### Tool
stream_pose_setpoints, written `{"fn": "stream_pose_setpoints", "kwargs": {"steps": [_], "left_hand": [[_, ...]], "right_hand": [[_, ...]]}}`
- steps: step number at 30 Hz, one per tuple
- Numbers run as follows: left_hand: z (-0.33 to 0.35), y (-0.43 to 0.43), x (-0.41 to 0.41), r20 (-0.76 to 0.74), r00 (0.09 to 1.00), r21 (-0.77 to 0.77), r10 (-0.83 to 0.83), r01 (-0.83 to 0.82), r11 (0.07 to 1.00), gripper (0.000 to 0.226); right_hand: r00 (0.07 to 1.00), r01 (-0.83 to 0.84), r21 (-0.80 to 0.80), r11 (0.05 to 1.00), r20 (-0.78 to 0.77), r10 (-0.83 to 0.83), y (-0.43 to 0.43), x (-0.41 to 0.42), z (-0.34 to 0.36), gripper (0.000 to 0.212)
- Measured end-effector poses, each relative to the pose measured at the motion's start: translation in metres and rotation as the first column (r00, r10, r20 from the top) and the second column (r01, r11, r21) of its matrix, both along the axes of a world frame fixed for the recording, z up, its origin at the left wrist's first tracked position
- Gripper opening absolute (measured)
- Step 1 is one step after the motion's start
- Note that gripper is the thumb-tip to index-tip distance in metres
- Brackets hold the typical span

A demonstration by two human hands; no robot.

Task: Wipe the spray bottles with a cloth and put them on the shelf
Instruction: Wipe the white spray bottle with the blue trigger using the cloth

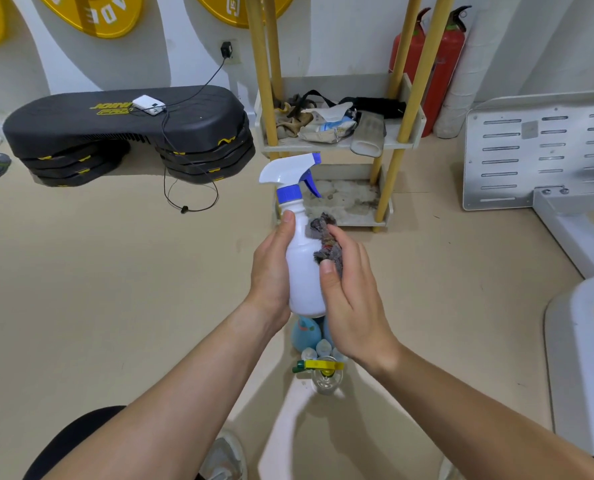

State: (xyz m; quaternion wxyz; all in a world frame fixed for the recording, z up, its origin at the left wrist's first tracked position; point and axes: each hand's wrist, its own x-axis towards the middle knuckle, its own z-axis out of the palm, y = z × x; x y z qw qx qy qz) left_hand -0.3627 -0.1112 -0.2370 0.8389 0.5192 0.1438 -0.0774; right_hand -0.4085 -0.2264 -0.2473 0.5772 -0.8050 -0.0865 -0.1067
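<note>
Wide tan floor (115, 271), and at its far edge by the wall stands the shelf (347, 199), yellow posts and white tiers. The middle tier is crowded with gloves, wrappers and straps; the bottom tier is bare but looks grimy.

Front and centre, the white spray bottle (302, 271) is up in the air, upright, blue trigger pointing toward the shelf. The left hand (271, 268) wraps its body, fingers curled round the far side, thumb laid up toward the neck. The right hand (352, 306) clamps a wadded grey cloth (326, 244) against the bottle's right flank, thumb on the plastic.

Wiping stage, I'd say, with shelving yet to come.

Down by the feet wait more: a blue bottle (304, 332) and a clear bottle (325, 375) with a yellow-green head.

The dangers? Smooth plastic in a one-handed hold could twist or slip under a hard rub and drop onto those bottles below. A dusty bottom tier could also dirty a clean base.
</note>
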Motion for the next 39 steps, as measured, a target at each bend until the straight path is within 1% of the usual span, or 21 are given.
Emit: {"fn": "stream_pose_setpoints", "kwargs": {"steps": [2, 3, 4, 5, 7, 8, 10, 13, 15, 16, 18, 20, 24, 26, 28, 30, 33, 34, 35, 37, 39], "left_hand": [[0.002, 0.002, 0.001, -0.015, 1.0, 0.013, -0.018, 0.018, 1.0, 0.09], [0.001, 0.003, 0.001, -0.022, 0.999, 0.013, -0.034, 0.034, 0.999, 0.095], [0.001, 0.003, 0.001, -0.023, 0.999, -0.001, -0.048, 0.048, 0.999, 0.093], [0.0, 0.002, 0.001, -0.019, 0.998, -0.014, -0.052, 0.052, 0.999, 0.087], [-0.002, -0.004, -0.004, 0.005, 0.999, 0.034, -0.038, 0.038, 0.999, 0.065], [-0.002, -0.008, -0.007, 0.018, 0.999, 0.085, -0.045, 0.044, 0.995, 0.054], [-0.002, -0.016, -0.015, 0.02, 0.995, 0.166, -0.097, 0.092, 0.982, 0.038], [0.003, -0.024, -0.024, 0.029, 0.988, 0.243, -0.154, 0.143, 0.96, 0.038], [0.006, -0.027, -0.026, 0.049, 0.985, 0.272, -0.166, 0.147, 0.951, 0.038], [0.006, -0.028, -0.026, 0.06, 0.985, 0.3, -0.161, 0.136, 0.944, 0.036], [0.005, -0.028, -0.026, 0.07, 0.988, 0.344, -0.139, 0.106, 0.933, 0.031], [0.003, -0.024, -0.025, 0.077, 0.989, 0.347, -0.123, 0.089, 0.933, 0.031], [0.004, -0.021, -0.022, 0.09, 0.992, 0.284, -0.09, 0.061, 0.957, 0.028], [0.004, -0.019, -0.019, 0.091, 0.994, 0.224, -0.063, 0.041, 0.974, 0.028], [0.002, -0.017, -0.015, 0.059, 0.997, 0.177, -0.048, 0.037, 0.984, 0.031], [-0.002, -0.015, -0.015, -0.012, 0.997, 0.133, -0.079, 0.08, 0.988, 0.036], [-0.004, -0.014, -0.019, -0.074, 0.986, 0.074, -0.149, 0.154, 0.985, 0.035], [-0.003, -0.015, -0.02, -0.057, 0.985, 0.102, -0.16, 0.166, 0.981, 0.032], [-0.001, -0.015, -0.02, -0.038, 0.986, 0.168, -0.16, 0.164, 0.972, 0.029], [0.001, -0.016, -0.018, -0.006, 0.987, 0.326, -0.158, 0.151, 0.933, 0.033], [0.002, -0.017, -0.017, -0.003, 0.983, 0.404, -0.182, 0.167, 0.899, 0.03]], "right_hand": [[1.0, 0.012, 0.016, 1.0, -0.016, -0.012, 0.002, -0.007, -0.002, 0.052], [1.0, 0.009, -0.009, 1.0, 0.013, -0.009, 0.003, -0.009, -0.004, 0.052], [0.998, -0.003, -0.047, 0.999, 0.055, 0.006, 0.004, -0.011, -0.004, 0.051], [0.995, -0.021, -0.094, 0.995, 0.097, 0.03, 0.004, -0.011, -0.004, 0.052], [0.983, -0.018, -0.182, 0.983, 0.177, 0.051, 0.004, -0.007, -0.001, 0.053], [0.976, 0.016, -0.193, 0.981, 0.215, 0.026, 0.003, -0.003, 0.003, 0.052], [0.953, 0.122, -0.157, 0.98, 0.296, -0.071, -0.001, 0.006, 0.012, 0.049], [0.884, 0.258, -0.162, 0.952, 0.436, -0.166, -0.01, 0.018, 0.027, 0.047], [0.851, 0.303, -0.239, 0.922, 0.503, -0.15, -0.015, 0.024, 0.029, 0.047], [0.852, 0.299, -0.283, 0.911, 0.51, -0.121, -0.016, 0.025, 0.027, 0.047], [0.873, 0.252, -0.349, 0.903, 0.485, -0.056, -0.015, 0.023, 0.019, 0.045], [0.875, 0.23, -0.373, 0.899, 0.483, -0.023, -0.013, 0.019, 0.011, 0.04], [0.86, 0.245, -0.37, 0.896, 0.51, -0.024, -0.01, 0.014, 0.006, 0.033], [0.863, 0.243, -0.355, 0.903, 0.504, -0.034, -0.008, 0.011, 0.006, 0.03], [0.875, 0.239, -0.348, 0.907, 0.482, -0.046, -0.008, 0.009, 0.004, 0.029], [0.903, 0.215, -0.338, 0.916, 0.426, -0.054, -0.012, 0.008, 0.002, 0.029], [0.946, 0.166, -0.257, 0.952, 0.314, -0.08, -0.015, 0.005, 0.002, 0.03], [0.955, 0.158, -0.22, 0.963, 0.281, -0.092, -0.015, 0.004, 0.004, 0.031], [0.962, 0.157, -0.184, 0.97, 0.253, -0.107, -0.015, 0.004, 0.005, 0.031], [0.97, 0.174, -0.122, 0.977, 0.195, -0.148, -0.016, 0.005, 0.01, 0.03], [0.972, 0.201, -0.09, 0.976, 0.142, -0.187, -0.02, 0.009, 0.014, 0.029]]}}
